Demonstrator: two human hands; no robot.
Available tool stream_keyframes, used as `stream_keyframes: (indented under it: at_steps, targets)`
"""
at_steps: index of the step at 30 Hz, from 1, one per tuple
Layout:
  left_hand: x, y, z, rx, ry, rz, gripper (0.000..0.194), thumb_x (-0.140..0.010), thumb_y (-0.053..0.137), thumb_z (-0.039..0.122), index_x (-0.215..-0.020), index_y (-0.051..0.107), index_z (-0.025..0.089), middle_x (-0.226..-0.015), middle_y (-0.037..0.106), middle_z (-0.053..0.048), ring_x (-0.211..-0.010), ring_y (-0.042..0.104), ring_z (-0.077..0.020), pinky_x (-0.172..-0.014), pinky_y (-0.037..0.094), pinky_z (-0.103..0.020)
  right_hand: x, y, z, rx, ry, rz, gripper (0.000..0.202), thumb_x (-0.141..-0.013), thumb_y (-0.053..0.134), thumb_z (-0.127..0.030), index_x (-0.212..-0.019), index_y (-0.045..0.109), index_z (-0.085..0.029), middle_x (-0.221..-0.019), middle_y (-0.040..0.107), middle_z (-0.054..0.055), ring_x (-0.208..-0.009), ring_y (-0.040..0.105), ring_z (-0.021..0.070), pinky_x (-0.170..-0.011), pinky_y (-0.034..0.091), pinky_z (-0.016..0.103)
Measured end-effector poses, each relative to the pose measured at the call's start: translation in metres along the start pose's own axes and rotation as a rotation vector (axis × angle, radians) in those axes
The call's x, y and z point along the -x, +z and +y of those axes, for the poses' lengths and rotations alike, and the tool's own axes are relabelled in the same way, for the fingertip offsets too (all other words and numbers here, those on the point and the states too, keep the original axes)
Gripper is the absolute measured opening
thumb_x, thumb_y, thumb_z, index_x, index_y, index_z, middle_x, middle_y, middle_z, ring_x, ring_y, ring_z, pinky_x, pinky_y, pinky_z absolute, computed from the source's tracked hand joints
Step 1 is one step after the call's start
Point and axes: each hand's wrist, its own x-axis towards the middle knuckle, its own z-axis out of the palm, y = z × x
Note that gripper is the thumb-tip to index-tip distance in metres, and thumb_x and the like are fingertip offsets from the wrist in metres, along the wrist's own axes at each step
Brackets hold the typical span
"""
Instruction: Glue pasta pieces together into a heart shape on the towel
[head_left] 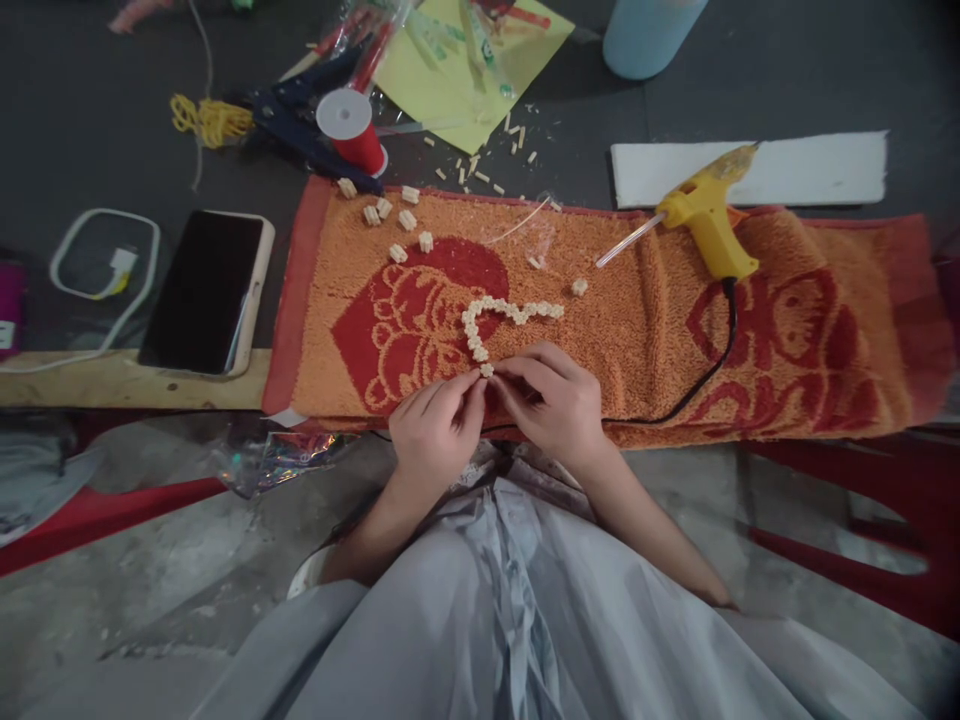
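Note:
On an orange and red towel (600, 360) lies a curved chain of small cream pieces (471, 322), shaped like part of a heart outline. At its near end, my left hand (437, 425) and my right hand (555, 400) meet with fingertips pinched around one small cream piece (487, 370). Both hands are closed, and their fingers partly hide what lies between them. A single loose cream piece (579, 287) sits right of the chain. Several more cream clusters (407, 219) are scattered toward the towel's upper left.
A yellow glue gun (709, 215) rests on the towel and a white board (817, 168), its black cord (705, 375) running toward me. Behind are a red thread spool (360, 140), dark blue pliers (289, 120), yellow paper (427, 75) and a blue bottle (649, 38). A phone (202, 290) lies left.

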Motion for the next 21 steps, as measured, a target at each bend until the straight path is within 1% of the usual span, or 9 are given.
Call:
stream_keyframes:
  at_steps: [4,8,10,14,17,21]
  targets:
    - [0.001,-0.003,0.002,0.075,-0.1,-0.033,0.018,-0.092,0.06,0.029,-0.096,0.074,0.018,-0.079,0.076,-0.003,-0.064,0.068,-0.0106,-0.062,0.051,-0.02,0.001,-0.002,-0.001,-0.009,-0.044,0.024,0.01,-0.092,0.059,-0.022,-0.093,0.068,-0.019,-0.084,0.068,0.005,-0.075,0.064,0.0139,-0.065,0.052,0.025]
    - [0.001,-0.009,0.005,0.191,-0.201,-0.055,0.02,-0.092,0.06,0.031,-0.096,0.074,0.018,-0.081,0.076,-0.003,-0.064,0.067,-0.0095,-0.061,0.051,-0.019,0.003,-0.001,0.0,0.001,-0.111,0.077,0.006,-0.09,0.062,-0.02,-0.093,0.067,-0.018,-0.084,0.068,0.005,-0.074,0.064,0.0141,-0.063,0.053,0.025]
    - [0.0,-0.012,0.007,0.241,-0.258,-0.085,0.021,-0.091,0.06,0.032,-0.096,0.075,0.017,-0.081,0.076,-0.002,-0.063,0.065,-0.0088,-0.06,0.05,-0.018,0.004,0.0,0.0,-0.006,-0.152,0.103,0.005,-0.089,0.064,-0.019,-0.093,0.066,-0.018,-0.084,0.068,0.005,-0.074,0.064,0.0138,-0.063,0.053,0.024]
    - [-0.002,-0.017,0.009,0.332,-0.378,-0.179,0.025,-0.09,0.061,0.037,-0.097,0.075,0.017,-0.078,0.075,-0.002,-0.06,0.062,-0.0078,-0.059,0.049,-0.017,0.007,0.001,0.003,-0.01,-0.213,0.134,0.008,-0.087,0.065,-0.018,-0.095,0.064,-0.02,-0.083,0.067,0.003,-0.073,0.064,0.0136,-0.062,0.053,0.025]
    - [-0.002,-0.018,0.011,0.418,-0.464,-0.222,0.026,-0.088,0.063,0.039,-0.095,0.076,0.018,-0.072,0.072,0.0,-0.057,0.058,-0.0074,-0.057,0.047,-0.017,0.009,0.002,0.005,-0.004,-0.249,0.163,0.011,-0.086,0.067,-0.016,-0.095,0.064,-0.021,-0.083,0.066,0.003,-0.071,0.063,0.0134,-0.06,0.052,0.025]
    - [-0.002,-0.018,0.014,0.609,-0.609,-0.263,0.028,-0.084,0.066,0.042,-0.092,0.074,0.017,-0.068,0.067,0.0,-0.057,0.055,-0.008,-0.054,0.045,-0.018,0.012,0.003,0.007,-0.004,-0.288,0.192,0.015,-0.085,0.068,-0.014,-0.097,0.064,-0.022,-0.084,0.067,0.003,-0.071,0.063,0.013,-0.058,0.05,0.024]
